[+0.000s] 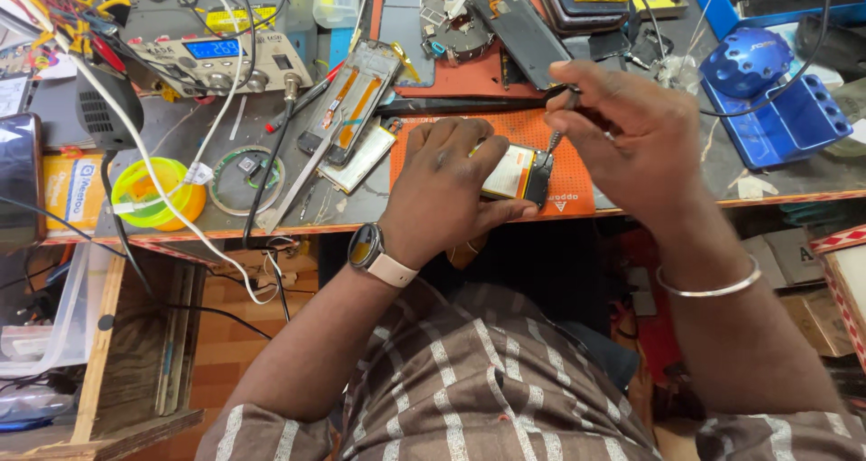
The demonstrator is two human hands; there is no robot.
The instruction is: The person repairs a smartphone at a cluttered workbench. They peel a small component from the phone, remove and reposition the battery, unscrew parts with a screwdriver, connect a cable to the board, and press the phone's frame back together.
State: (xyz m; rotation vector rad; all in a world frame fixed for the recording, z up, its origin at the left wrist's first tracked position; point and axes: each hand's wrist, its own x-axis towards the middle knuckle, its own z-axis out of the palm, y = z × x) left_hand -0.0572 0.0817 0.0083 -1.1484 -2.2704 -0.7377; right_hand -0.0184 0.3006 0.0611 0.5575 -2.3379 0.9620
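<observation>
Two bare hands are working close together over an orange work mat (577,168) at the front edge of a cluttered bench (180,141). The left hand (451,186), with a smartwatch (365,246) strapped at the wrist, is wrapping its fingers over an opened phone (521,174) and pinning it against the mat, the thumb lying along the phone's near edge. The phone is lying flat with its back off, showing a pale yellow battery and a dark end section on the right. The right hand (627,136), wearing a thin metal bangle (713,285) further up the arm, is pinching a slim screwdriver (555,136) between closed fingertips; the tool is pointing downward and its tip is meeting the dark end of the phone. Behind the left hand, a bare phone frame (352,100) with orange ribbon cables is lying at a slant, and just beside it a flat pale panel (361,159) is resting on the bench. Further left, a yellow-green round tub (158,195) is sitting near a grey ring (244,179), and white and black cables are trailing across them from a soldering station (216,59) with a blue lit display. To the right, a blue plastic tool holder (780,109) is standing well apart from the hands.
</observation>
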